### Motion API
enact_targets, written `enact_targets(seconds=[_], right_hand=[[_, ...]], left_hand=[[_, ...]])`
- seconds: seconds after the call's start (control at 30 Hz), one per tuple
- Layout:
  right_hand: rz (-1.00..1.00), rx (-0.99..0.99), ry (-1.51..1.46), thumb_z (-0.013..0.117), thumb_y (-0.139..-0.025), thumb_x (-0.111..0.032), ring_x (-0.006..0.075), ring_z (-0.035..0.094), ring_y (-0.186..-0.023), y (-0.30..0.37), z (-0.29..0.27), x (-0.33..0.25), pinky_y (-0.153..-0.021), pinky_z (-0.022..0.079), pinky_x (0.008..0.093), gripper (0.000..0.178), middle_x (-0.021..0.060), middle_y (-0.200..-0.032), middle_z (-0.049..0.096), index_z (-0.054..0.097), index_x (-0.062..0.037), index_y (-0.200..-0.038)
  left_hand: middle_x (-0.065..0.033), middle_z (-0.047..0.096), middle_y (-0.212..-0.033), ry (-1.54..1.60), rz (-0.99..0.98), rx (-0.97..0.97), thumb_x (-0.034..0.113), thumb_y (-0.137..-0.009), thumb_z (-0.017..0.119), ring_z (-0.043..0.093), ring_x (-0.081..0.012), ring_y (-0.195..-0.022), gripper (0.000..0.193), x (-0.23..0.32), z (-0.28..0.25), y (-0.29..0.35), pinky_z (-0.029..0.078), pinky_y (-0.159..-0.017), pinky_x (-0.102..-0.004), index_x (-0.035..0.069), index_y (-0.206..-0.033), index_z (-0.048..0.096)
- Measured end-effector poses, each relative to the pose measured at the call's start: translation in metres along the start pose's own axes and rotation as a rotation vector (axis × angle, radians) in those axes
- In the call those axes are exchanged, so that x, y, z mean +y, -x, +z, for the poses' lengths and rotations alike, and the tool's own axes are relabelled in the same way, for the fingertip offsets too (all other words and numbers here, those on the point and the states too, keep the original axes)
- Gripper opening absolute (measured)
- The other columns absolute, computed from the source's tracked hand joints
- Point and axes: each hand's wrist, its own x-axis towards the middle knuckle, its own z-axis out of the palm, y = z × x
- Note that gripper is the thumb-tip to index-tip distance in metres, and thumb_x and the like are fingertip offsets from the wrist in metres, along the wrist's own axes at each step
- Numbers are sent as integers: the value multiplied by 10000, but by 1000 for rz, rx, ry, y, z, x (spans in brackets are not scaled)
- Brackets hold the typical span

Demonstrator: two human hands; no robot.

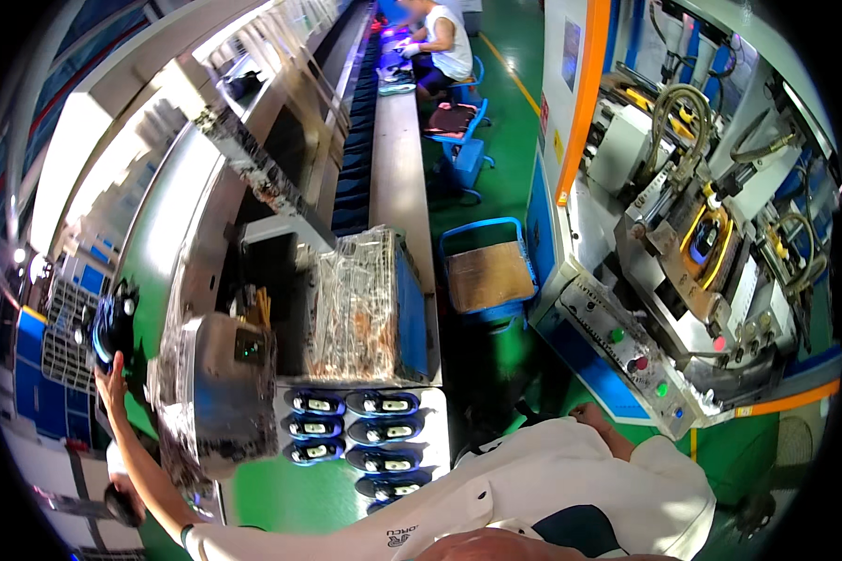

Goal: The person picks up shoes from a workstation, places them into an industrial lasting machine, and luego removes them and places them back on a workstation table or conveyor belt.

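My left arm stretches out to the far left. There my left hand (112,391) has its thumb and fingers at the near end of a dark blue shoe (114,323), gripping it beside a wire rack (65,323). The shoe's far side is dark and hard to make out. At my other side, my right hand (587,412) hangs low near the control panel of a press machine, partly covered by my white shirt. Its fingers are too small and dark to read.
Several dark shoes (384,430) lie in two columns on a white bench beside a steel machine (220,393) and a film-wrapped box (351,309). A blue cart (486,276) stands ahead. The press machine (664,280) is at right. Another person (444,47) sits far ahead.
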Motion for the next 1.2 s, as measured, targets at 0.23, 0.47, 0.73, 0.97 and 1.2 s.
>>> enact_targets(seconds=[0.23,0.47,0.73,0.97,1.2], right_hand=[[36,-2,-97,652,-744,-252,170,584,-519,-31,11,-55,-538,476,304,236,103,-616,633,696,-31,-814],[-45,-2,-23,616,-763,-238,158,590,-527,-59,4,-95,-535,486,306,229,97,-625,631,690,-26,-810],[-904,371,-269,659,-769,-125,230,611,-939,-67,-123,-394,-811,487,316,410,102,-1057,623,546,-52,-1156],[-1669,532,-125,776,-586,-142,286,460,-1188,60,-194,-516,-1008,377,391,804,118,-1317,447,420,-89,-1305],[-1311,592,-127,749,-571,-93,299,555,-1024,70,-229,-359,-829,488,384,807,151,-1185,514,391,-84,-1294]], left_hand=[[-307,404,-1293,-377,194,204,462,-741,682,397,-368,-1221,865,-46,24,-64,314,-1017,-384,-114,-1289,342],[-273,472,-1227,77,-163,-120,425,-700,707,502,-338,-1102,844,58,28,-33,341,-995,-372,-112,-1261,377],[-111,614,-915,647,209,44,327,-808,614,629,-189,-698,466,234,-31,114,527,-419,-282,26,-1159,554],[-97,590,-985,581,638,-543,353,-765,636,553,-157,-872,544,397,37,267,431,-792,-259,-11,-1158,542],[-43,597,-903,621,778,-1313,130,-789,617,537,-92,-814,367,513,160,426,422,-767,-214,-13,-1118,538]])
